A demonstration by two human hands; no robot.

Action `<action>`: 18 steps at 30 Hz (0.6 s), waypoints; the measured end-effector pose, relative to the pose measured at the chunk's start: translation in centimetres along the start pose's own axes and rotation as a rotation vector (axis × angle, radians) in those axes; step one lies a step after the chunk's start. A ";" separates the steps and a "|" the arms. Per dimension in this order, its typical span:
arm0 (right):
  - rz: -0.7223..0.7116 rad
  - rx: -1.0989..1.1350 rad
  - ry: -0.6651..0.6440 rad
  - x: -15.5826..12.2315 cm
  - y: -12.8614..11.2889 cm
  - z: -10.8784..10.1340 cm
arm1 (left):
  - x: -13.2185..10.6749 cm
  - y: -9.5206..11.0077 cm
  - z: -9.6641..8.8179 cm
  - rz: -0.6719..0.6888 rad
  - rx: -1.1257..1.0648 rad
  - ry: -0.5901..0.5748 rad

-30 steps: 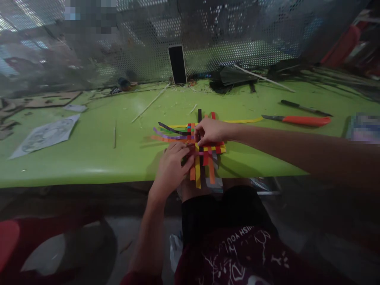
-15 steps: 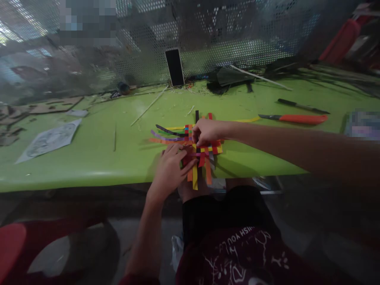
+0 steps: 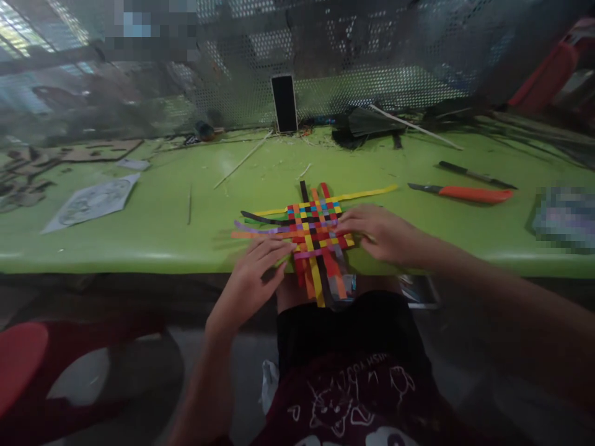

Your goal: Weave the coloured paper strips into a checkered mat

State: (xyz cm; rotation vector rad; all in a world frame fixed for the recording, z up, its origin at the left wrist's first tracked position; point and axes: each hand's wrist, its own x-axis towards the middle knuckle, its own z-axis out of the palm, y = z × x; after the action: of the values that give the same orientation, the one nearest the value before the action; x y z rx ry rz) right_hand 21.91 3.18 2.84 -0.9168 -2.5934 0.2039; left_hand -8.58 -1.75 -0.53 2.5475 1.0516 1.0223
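Note:
A woven mat of coloured paper strips point(image 3: 312, 223) lies at the near edge of the green table point(image 3: 139, 241), with loose strip ends sticking out to the left, to the back and over the table's edge. My left hand point(image 3: 253, 272) rests at the mat's lower left corner, fingers stretched onto the strips there. At the mat's right edge lies my right hand point(image 3: 379, 232), fingers spread flat and their tips touching the strips. Neither hand grips anything.
An orange-handled knife point(image 3: 460, 193) and a dark pen point(image 3: 476, 175) lie to the right. A phone point(image 3: 284, 103) leans on the perforated screen at the back. A printed sheet point(image 3: 93, 201) and thin sticks lie to the left. A red stool point(image 3: 21, 365) stands at lower left.
My right hand has come off the top of the mat and moved to its right edge, fingers now flat. The woven middle shows uncovered. My left hand stayed at the lower left corner.

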 end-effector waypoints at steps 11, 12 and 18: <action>-0.102 -0.147 0.131 -3.6 -2.3 1.9 | 1.0 -0.7 0.7 0.149 0.072 -0.087; -0.100 -0.127 0.141 -3.8 -2.3 2.1 | 0.9 -0.9 0.9 0.127 0.022 -0.071; -0.041 -0.012 0.176 -3.8 -1.7 2.7 | 1.1 -1.9 1.5 -0.003 -0.147 -0.034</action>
State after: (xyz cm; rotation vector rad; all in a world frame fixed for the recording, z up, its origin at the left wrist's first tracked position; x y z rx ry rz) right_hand 22.55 -0.52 -0.39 -0.8451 -2.4505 0.0916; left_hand -8.01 0.47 -1.82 2.4364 0.9344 1.0126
